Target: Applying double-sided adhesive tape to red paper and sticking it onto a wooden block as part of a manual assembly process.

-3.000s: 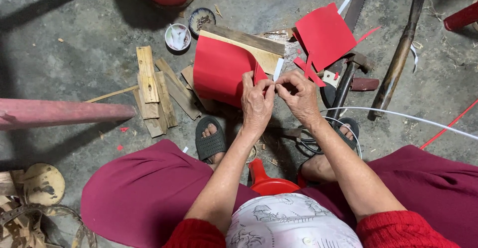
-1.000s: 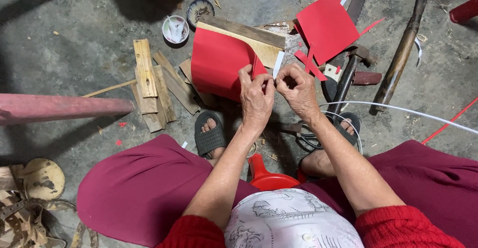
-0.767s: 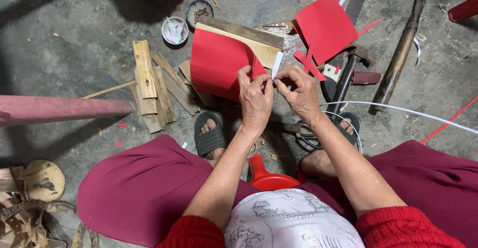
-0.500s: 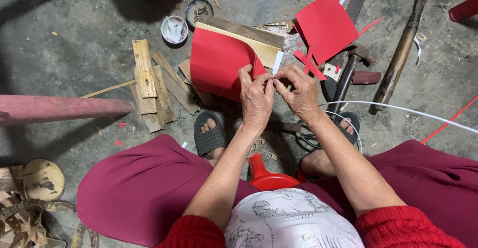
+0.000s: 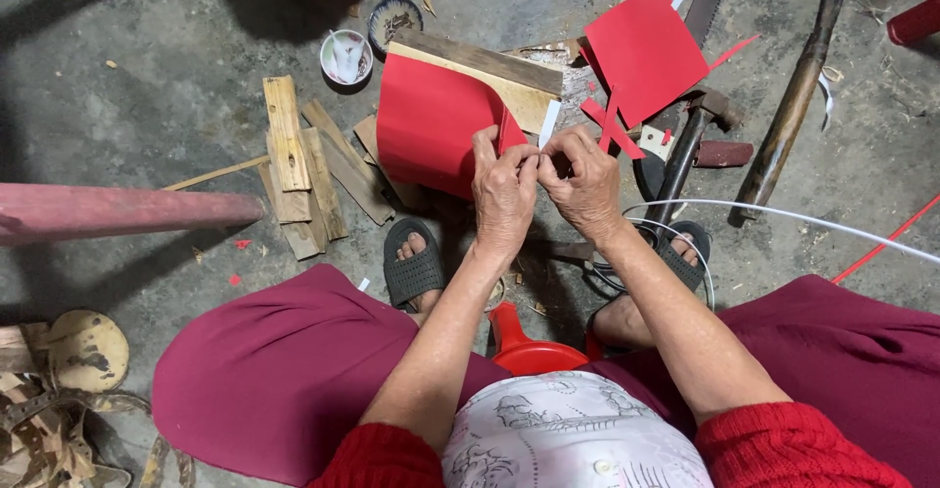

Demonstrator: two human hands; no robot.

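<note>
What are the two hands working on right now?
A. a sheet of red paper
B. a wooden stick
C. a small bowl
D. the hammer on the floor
A: the left hand and right hand meet at the edge of the red paper sheet, pinching it between the fingertips, while the hammer, the small bowl and the wood pieces lie untouched on the floor.
</note>
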